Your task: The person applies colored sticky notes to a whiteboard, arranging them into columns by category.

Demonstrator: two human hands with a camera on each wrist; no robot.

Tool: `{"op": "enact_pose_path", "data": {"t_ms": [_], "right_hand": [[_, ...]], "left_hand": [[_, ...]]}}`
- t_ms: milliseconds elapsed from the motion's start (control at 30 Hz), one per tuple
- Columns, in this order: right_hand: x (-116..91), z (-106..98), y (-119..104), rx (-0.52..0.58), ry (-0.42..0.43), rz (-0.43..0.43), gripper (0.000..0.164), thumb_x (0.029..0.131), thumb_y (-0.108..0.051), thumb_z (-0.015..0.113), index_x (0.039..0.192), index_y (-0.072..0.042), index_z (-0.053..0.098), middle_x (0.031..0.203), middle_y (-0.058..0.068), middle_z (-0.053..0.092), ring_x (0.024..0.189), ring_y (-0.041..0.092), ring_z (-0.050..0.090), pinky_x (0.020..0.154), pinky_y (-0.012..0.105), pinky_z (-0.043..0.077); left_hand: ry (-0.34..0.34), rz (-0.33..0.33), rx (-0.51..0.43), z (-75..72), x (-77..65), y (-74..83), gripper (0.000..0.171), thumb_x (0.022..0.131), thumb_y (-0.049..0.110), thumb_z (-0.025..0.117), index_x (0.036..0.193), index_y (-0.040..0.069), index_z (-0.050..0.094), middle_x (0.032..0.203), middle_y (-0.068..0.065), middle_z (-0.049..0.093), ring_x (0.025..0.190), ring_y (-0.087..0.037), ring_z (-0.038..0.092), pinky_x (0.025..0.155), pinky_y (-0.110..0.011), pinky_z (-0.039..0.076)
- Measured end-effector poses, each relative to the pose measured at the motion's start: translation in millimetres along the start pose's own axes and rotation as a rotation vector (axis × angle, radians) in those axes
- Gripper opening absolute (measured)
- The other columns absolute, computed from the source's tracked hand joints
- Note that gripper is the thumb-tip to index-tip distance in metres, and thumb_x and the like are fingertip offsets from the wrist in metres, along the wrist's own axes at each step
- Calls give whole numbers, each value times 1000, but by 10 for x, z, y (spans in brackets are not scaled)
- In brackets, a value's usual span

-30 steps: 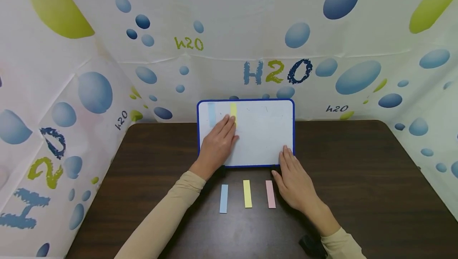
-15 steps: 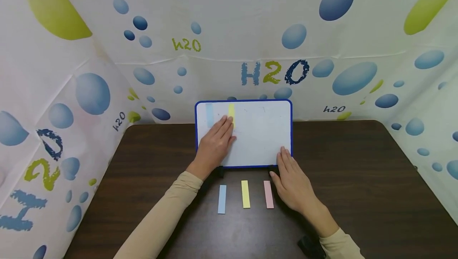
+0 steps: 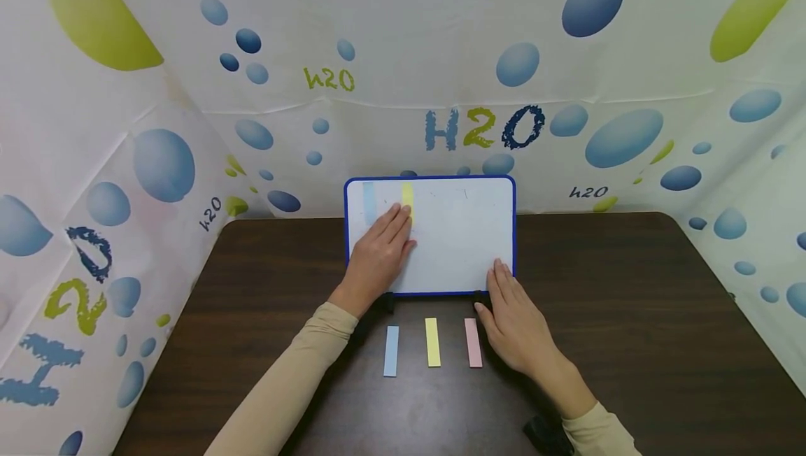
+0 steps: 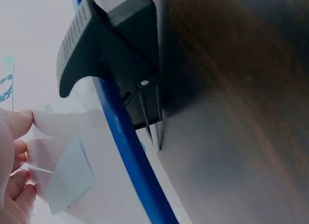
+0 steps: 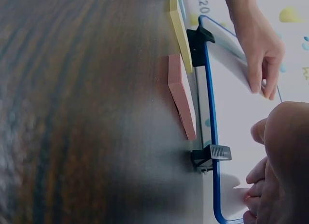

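Note:
A whiteboard point(image 3: 453, 246) with a blue frame stands tilted up at the back of the table. My left hand point(image 3: 378, 243) lies with straight fingers on its left half, fingertips pressing the yellow sticky strip point(image 3: 407, 194), whose lower part they cover. Left of that strip, a pale blue sticky strip point(image 3: 369, 201) is stuck on the board, partly behind the hand. At the lower right corner, my right hand point(image 3: 519, 326) rests its straight fingers on the board, thumb spread beside the frame. Neither hand grips anything.
In front of the board lie a blue pad point(image 3: 391, 351), a yellow pad point(image 3: 432, 343) and a pink pad point(image 3: 474, 343) of narrow sticky notes. Black clips point(image 5: 212, 154) sit on the board's lower edge. A black object point(image 3: 546, 435) is near the right wrist on the dark table point(image 3: 630, 302).
The head view has shifted slightly, so everything sits a little further left. Both hands keep their places on the board.

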State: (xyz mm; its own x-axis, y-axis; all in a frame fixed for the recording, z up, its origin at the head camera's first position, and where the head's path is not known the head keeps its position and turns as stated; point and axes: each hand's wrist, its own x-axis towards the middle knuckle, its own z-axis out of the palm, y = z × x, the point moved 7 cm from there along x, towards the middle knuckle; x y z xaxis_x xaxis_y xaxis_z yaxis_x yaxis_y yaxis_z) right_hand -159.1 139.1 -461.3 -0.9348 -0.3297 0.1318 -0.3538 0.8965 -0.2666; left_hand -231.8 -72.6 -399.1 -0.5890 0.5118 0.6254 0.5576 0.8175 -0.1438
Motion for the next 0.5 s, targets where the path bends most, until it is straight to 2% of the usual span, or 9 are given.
{"op": "enact_pose_path", "data": {"t_ms": [233,500], "right_hand": [[2,-4,-17,5,-1,-8,68,106,-32,49,156,10,28,169,23,17,157,38,20,126,55,27],[-6,-40,-58,17,10,-20,69,106,-33,48,158,5,25,170,19,15,158,36,18,126,56,26]], "left_hand": [[-29,-9,25,-14,16,20,45,99,25,68,137,0,63,147,-14,58,141,-28,54,118,-37,43],[30,-4,7,-82,4,75,45,95,22,74,133,-2,65,143,-16,62,137,-29,57,115,-37,46]]}}
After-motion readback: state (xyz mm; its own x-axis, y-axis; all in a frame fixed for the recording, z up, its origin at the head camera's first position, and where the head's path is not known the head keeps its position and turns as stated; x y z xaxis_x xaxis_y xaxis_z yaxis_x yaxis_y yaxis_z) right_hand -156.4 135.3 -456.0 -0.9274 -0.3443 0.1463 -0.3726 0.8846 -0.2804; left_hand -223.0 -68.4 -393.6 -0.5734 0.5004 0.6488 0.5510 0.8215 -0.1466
